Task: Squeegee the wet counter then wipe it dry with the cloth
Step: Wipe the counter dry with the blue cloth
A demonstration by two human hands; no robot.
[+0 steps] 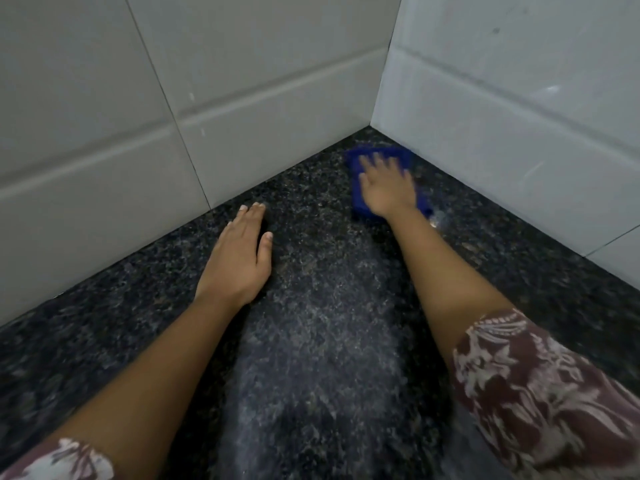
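1. Cloth [358,200]: blue, lying flat on the dark speckled surface [311,341] at about 1 o'clock, just short of the far corner where the two tiled walls meet, its right edge near the right wall [519,116].
2. Right-hand grip [386,188]: palm down on the cloth, fingers spread and straight, pressing it flat and not curled round it; the fingers are motion-blurred.
3. Left-hand grip [239,258]: at about 10 o'clock, wide open and holding nothing, palm flat on the bare surface, fingertips close to the left wall [173,98].
4. Between the forearms, a paler, hazy band runs from 6 o'clock up toward the cloth.
5. A patterned maroon sleeve [540,393] covers the right upper arm at 4 o'clock.
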